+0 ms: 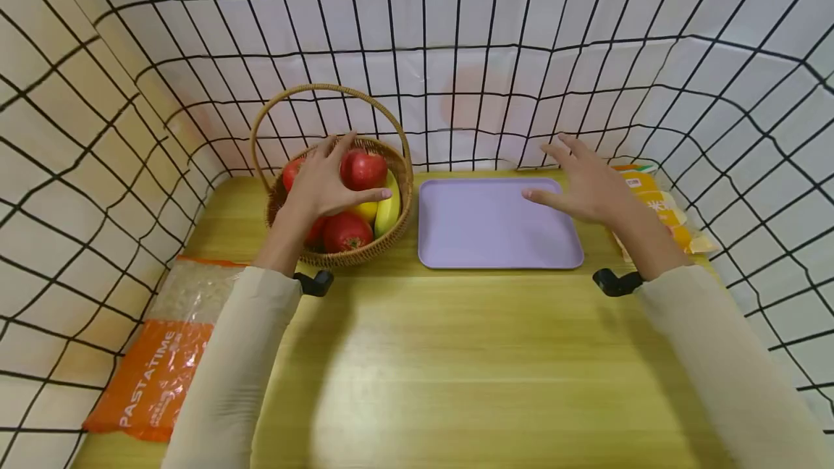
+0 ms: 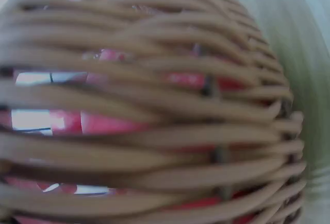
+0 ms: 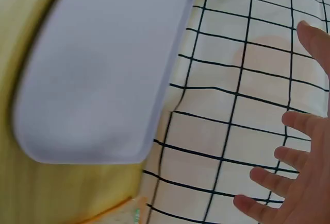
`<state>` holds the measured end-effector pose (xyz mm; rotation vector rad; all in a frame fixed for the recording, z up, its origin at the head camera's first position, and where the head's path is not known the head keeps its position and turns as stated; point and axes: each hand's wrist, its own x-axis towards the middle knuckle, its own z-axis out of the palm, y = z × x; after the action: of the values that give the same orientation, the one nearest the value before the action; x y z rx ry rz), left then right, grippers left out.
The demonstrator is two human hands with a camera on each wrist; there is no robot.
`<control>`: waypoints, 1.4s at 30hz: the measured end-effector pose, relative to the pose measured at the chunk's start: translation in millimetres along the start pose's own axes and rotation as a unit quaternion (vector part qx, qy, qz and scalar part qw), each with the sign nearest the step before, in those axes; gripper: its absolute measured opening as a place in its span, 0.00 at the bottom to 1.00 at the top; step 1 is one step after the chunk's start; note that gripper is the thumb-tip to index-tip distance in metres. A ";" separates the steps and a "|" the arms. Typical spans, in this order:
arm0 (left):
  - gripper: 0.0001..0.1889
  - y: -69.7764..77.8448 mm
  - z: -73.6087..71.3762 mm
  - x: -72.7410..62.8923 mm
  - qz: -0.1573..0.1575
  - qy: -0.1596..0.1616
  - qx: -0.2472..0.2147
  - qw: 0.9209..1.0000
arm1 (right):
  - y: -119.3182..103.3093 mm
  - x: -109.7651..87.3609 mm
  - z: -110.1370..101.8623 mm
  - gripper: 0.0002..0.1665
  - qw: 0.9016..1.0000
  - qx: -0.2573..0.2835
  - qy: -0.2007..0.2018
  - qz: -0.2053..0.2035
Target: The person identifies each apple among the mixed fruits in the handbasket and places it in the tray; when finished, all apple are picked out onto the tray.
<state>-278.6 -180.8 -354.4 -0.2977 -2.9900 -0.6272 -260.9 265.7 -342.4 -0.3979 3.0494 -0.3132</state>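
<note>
My left hand (image 1: 318,183) is over the wicker basket (image 1: 352,258), fingers spread and thumb stretched to the right; nothing is gripped. In the basket lie red fruits, among them one at the back (image 1: 365,170) and one at the front (image 1: 348,231), plus a banana (image 1: 389,210) and a yellow fruit (image 1: 367,211) partly behind the thumb. The basket's weave (image 2: 154,152) fills the left wrist view, where the hand does not show. Near the right end of a pale purple tray (image 1: 489,223), my right hand (image 1: 589,183) is raised with fingers apart, holding nothing.
An orange PASTATIME bag (image 1: 153,375) lies at the left, partly under the left sleeve. A yellow food packet (image 1: 658,205) sits at the right behind the right wrist. The wooden table (image 1: 482,368) is bordered by white black-grid cloth (image 1: 482,78). The basket handle (image 1: 326,87) arches upright.
</note>
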 end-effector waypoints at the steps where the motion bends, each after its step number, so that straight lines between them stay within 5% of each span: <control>1: 0.65 -0.8 1.7 -1.7 -0.001 0.004 -0.010 1.000 | 0.8 -2.4 3.6 0.61 1.000 0.007 0.002 0.000; 15: 0.63 2.5 16.9 -3.3 -0.036 0.024 -0.078 0.996 | 21.0 -24.4 49.2 0.52 0.998 0.068 0.014 -0.007; 28: 0.62 11.2 23.4 5.3 -0.071 0.032 -0.065 0.995 | 44.2 -41.7 97.6 0.45 0.990 0.135 0.024 0.012; 42: 0.54 11.1 29.3 7.0 -0.083 0.056 -0.080 0.992 | 59.4 -54.1 116.2 0.34 0.978 0.187 0.072 0.058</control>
<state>-284.0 -157.7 -376.0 -0.0203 -2.8823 -0.8723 -214.6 313.4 -467.1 -0.1788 3.0322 -0.9245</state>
